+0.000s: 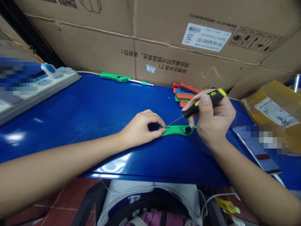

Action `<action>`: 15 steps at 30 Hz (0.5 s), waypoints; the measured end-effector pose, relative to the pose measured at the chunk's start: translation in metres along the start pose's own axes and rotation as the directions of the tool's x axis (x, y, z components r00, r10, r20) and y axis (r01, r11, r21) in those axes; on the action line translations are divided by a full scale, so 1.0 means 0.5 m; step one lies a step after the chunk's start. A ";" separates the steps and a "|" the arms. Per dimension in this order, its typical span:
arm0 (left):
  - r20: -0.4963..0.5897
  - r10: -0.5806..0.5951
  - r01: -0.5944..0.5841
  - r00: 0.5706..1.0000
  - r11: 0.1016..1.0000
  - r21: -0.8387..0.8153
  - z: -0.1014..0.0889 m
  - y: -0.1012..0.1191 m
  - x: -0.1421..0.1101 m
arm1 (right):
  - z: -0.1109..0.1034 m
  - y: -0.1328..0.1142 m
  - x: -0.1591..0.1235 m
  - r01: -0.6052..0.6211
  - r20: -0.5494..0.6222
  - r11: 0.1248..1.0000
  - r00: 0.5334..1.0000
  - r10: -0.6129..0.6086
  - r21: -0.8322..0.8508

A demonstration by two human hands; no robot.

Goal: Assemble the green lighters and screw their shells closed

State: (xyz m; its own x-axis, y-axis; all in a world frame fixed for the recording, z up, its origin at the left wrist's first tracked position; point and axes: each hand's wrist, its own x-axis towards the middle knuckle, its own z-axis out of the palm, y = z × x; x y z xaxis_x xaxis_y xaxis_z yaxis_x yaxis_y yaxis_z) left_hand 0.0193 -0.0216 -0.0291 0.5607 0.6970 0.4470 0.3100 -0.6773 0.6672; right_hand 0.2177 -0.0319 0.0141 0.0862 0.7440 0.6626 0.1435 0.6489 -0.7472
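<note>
A green lighter body (pixel 175 130) lies on the blue table (pixel 98 103) in front of me. My left hand (pixel 145 128) pinches its left end between thumb and fingers. In my right hand (pixel 213 117) is a black and yellow screwdriver (pixel 205 103), held at a slant. The thin shaft points down to the left, and its tip meets the lighter's left end beside my left fingertips. The lighter's right end passes behind my right hand and is partly hidden.
Another green long-necked lighter (pixel 115 77) lies at the back against a cardboard box (pixel 98 44). Several coloured handles (pixel 184 95) are piled behind my right hand. A phone (pixel 256 150) and a yellow-taped parcel (pixel 277 106) sit right; a power strip (pixel 58 80) sits left.
</note>
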 end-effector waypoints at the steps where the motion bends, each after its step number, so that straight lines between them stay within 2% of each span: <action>1: -0.001 0.001 -0.001 1.000 1.000 -0.008 0.000 0.000 0.000 | 0.000 0.000 0.000 -0.003 0.000 1.000 1.000 0.003 -0.002; 8: -0.001 -0.009 0.009 1.000 0.998 -0.060 0.004 -0.003 0.000 | 0.000 -0.001 -0.001 0.008 0.006 0.999 1.000 -0.007 -0.034; 15: 0.041 -0.019 0.022 0.999 0.998 -0.065 0.006 -0.004 0.001 | 0.002 -0.003 -0.006 -0.004 0.066 0.999 0.998 0.006 -0.034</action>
State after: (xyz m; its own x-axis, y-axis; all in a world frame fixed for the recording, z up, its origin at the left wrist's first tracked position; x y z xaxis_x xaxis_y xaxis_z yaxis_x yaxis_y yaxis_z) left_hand 0.0211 -0.0207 -0.0318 0.5853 0.6999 0.4094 0.2714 -0.6449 0.7144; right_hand 0.2163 -0.0349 0.0133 0.0222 0.7569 0.6532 0.1769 0.6401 -0.7477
